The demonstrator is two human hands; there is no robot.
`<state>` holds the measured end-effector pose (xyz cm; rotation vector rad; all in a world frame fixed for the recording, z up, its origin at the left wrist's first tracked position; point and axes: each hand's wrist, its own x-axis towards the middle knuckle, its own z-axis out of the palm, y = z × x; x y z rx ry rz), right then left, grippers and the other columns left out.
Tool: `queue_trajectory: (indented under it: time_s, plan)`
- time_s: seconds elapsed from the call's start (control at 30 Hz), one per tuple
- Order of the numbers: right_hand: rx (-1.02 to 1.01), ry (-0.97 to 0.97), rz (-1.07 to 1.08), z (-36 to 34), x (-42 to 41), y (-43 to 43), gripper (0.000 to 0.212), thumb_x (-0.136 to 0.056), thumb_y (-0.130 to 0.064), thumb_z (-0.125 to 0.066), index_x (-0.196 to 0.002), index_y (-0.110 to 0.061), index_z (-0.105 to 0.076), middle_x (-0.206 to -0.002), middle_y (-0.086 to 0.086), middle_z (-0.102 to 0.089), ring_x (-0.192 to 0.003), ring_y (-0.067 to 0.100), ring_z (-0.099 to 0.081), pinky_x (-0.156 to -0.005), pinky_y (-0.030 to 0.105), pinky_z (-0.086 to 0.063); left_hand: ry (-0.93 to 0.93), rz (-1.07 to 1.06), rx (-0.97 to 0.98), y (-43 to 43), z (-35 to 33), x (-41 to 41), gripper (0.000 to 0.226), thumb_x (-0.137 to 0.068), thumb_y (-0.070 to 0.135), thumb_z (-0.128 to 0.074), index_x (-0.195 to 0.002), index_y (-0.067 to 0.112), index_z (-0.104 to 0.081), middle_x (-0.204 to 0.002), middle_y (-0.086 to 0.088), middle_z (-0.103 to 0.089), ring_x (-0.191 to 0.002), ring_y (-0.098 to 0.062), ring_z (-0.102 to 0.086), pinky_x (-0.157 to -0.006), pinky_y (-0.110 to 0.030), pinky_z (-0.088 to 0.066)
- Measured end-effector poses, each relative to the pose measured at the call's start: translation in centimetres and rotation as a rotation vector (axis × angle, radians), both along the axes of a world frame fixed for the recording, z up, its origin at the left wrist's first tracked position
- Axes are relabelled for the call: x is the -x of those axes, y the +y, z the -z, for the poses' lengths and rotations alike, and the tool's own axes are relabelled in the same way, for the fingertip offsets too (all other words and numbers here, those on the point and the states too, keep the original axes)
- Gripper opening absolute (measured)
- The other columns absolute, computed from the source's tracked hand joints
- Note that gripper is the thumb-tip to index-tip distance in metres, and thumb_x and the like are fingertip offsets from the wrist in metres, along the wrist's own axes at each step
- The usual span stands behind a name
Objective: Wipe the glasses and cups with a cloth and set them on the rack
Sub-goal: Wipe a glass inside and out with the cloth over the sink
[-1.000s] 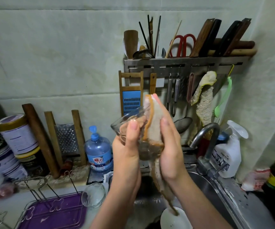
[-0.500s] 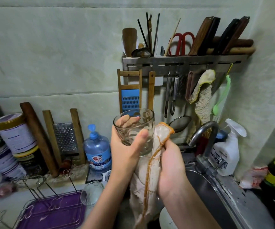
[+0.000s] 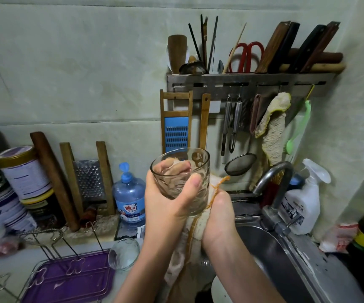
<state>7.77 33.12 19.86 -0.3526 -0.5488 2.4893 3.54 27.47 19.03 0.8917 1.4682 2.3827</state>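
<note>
Glass (image 3: pixel 183 171): 1, clear and patterned, held upright in the left hand (image 3: pixel 168 200), with the thumb laid across the front and the fingers curled round the back; raised over the sink (image 3: pixel 264 254).
Cloth (image 3: pixel 187 241): 1, pale with orange trim, gripped in the right hand (image 3: pixel 218 215) and pressed to the glass's right side; its tail is hung between the forearms.
Second glass (image 3: pixel 123 254): 1, laid on its side just beside the purple-based rack (image 3: pixel 71 278), lower left.

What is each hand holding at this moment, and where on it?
The left hand grips the glass round its side wall, thumb in front. The right hand clutches the cloth near its upper end, beside the glass.
</note>
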Motion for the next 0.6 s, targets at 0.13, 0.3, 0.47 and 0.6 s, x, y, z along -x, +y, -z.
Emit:
queue_trajectory:
  time_s: [0.13, 0.3, 0.47, 0.6]
  plan:
    - [0.032, 0.077, 0.053, 0.5, 1.4, 0.0, 0.053, -0.098, -0.025, -0.031, -0.074, -0.002, -0.072, -0.076, 0.017, -0.070, -0.066, 0.028, -0.070, -0.063, 0.030, -0.059, -0.052, -0.053, -0.021, 0.6, 0.7, 0.5, 0.082, -0.057, 0.052, -0.069, -0.119, 0.001, -0.056, -0.103, -0.006, -0.072, -0.097, -0.011, -0.070, -0.078, -0.018, -0.053]
    - [0.101, 0.003, 0.046, 1.5, 1.8, 0.6, 0.049, -0.097, -0.028, -0.029, -0.115, 0.000, -0.065, -0.110, 0.023, -0.069, -0.101, 0.036, -0.064, -0.086, 0.037, -0.051, -0.094, -0.100, 0.064, 1.1, 2.1, 1.1, 0.089, -0.049, 0.054, -0.071, -0.121, 0.005, -0.052, -0.101, 0.000, -0.069, -0.086, 0.000, -0.069, -0.073, -0.015, -0.053]
    - [0.100, -0.052, -0.114, 1.7, 1.5, 1.0, 0.055, -0.093, -0.042, -0.037, -0.131, -0.008, -0.058, -0.131, 0.024, -0.058, -0.124, 0.040, -0.052, -0.113, 0.050, -0.032, 0.009, -0.025, 0.146, 1.2, 1.9, 2.1, 0.078, -0.052, 0.042, -0.080, -0.117, 0.013, -0.049, -0.102, 0.002, -0.068, -0.085, 0.003, -0.068, -0.073, -0.014, -0.053]
    - [0.008, -0.054, -0.161, 1.5, 0.9, 1.9, 0.063, -0.097, -0.053, -0.033, -0.125, -0.006, -0.062, -0.125, 0.023, -0.062, -0.119, 0.040, -0.057, -0.108, 0.050, -0.038, 0.138, -0.024, 0.168, 1.0, 1.6, 1.9, 0.089, -0.051, 0.041, -0.082, -0.128, 0.029, -0.040, -0.117, 0.001, -0.065, -0.107, -0.005, -0.065, -0.090, -0.018, -0.050]
